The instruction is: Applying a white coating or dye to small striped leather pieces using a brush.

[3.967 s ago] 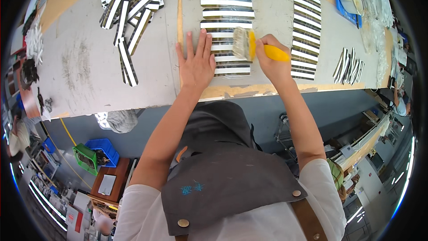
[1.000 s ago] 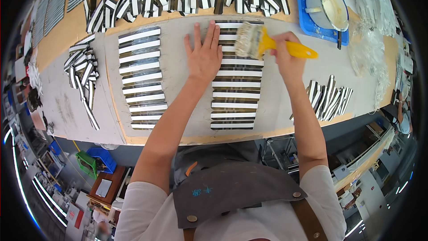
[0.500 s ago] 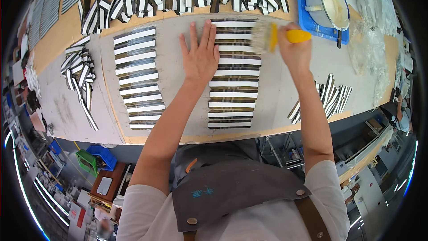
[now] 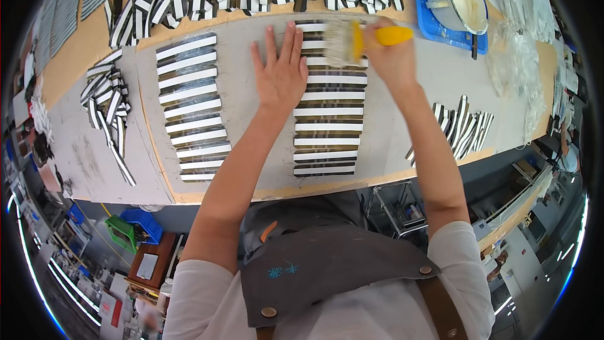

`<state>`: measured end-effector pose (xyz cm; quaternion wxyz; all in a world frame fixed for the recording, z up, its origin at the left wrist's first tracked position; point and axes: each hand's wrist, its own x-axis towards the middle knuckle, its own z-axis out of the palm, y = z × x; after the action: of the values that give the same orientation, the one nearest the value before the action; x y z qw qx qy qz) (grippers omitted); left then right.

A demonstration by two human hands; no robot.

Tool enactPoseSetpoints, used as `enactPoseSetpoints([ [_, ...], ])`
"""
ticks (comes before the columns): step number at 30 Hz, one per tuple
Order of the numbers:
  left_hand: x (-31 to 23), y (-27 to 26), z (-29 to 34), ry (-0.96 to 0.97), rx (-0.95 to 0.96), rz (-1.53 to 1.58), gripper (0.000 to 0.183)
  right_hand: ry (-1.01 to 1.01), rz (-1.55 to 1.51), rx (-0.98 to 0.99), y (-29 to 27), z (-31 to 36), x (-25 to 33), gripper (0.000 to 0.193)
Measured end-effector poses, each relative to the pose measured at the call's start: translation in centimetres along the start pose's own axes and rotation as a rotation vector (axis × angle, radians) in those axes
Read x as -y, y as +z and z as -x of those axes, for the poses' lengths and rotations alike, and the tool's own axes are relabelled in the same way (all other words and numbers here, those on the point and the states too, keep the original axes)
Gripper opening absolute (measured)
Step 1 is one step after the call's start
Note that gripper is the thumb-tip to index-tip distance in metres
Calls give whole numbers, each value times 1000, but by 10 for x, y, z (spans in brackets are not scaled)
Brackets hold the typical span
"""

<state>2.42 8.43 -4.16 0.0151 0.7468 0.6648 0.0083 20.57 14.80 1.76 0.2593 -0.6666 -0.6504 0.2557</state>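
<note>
Two hands busy: left hand point(image 4: 281, 75) flat, fingers spread, pressing grey sheet point(image 4: 251, 126) on tabletop point(image 4: 82, 151); right hand point(image 4: 390, 56) fingers clenched round yellow-handled brush point(image 4: 358, 41), bristles on striped strips point(image 4: 330, 113).

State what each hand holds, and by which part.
The right hand grips a brush by its yellow handle. The left hand holds nothing; it lies flat beside the row of strips.

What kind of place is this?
Probably a workshop or small factory: a long workbench covered in rows of striped strips, a yellow-handled brush in the right hand, and a tub of paste.
</note>
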Motion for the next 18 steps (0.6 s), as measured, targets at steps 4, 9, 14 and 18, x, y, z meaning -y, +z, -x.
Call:
enactPoseSetpoints([
  [4,3,0,0,-9,22,-1,50,-49,-51,-56,-17,21,22,13],
  [9,2,2,1,-3,13,34,50,34,-131,45,-15,32,9,14],
  [14,0,2,0,-1,25,32,51,-108,-178,31,-1,54,38,15],
  [18,6,4,2,-18,7,28,52,63,305,12,-29,43,18,11],
])
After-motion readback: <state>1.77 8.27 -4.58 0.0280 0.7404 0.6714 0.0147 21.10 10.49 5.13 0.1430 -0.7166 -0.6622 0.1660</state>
